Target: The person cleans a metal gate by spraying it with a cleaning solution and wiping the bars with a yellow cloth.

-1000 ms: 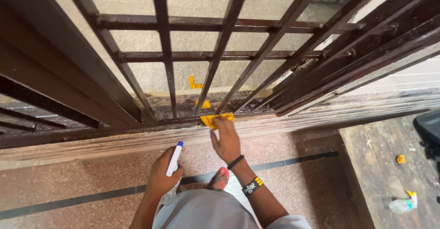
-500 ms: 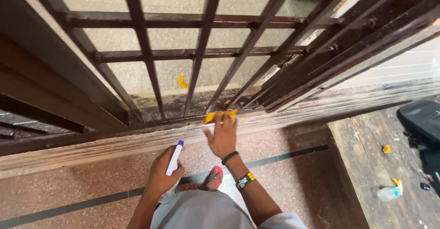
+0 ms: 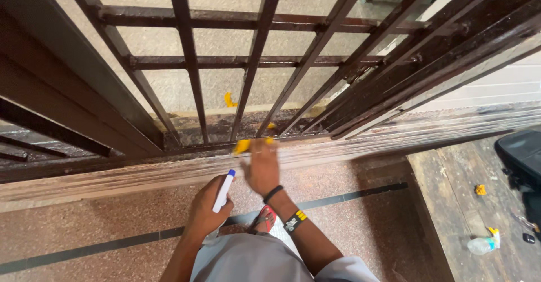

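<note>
My right hand (image 3: 261, 168) presses a yellow cloth (image 3: 243, 145) flat against the worn wooden sill (image 3: 394, 138) at the foot of a dark barred window grille (image 3: 253, 62). The hand is blurred with motion and its fingers cover most of the cloth. My left hand (image 3: 204, 210) hangs lower, fingers wrapped around a white spray bottle with a blue tip (image 3: 224, 190). Two bands sit on my right wrist. A red sandal (image 3: 265, 219) shows below, on the speckled floor.
Yellow scraps (image 3: 228, 100) lie beyond the bars. At right, a darker wooden floor holds a clear plastic bottle (image 3: 483, 244), a small yellow piece (image 3: 480, 189) and a black bag (image 3: 521, 158). A dark strip (image 3: 112, 245) runs across the speckled floor.
My right hand has slid the yellow cloth leftward along the sill. My left hand with the spray bottle has stayed about where it was.
</note>
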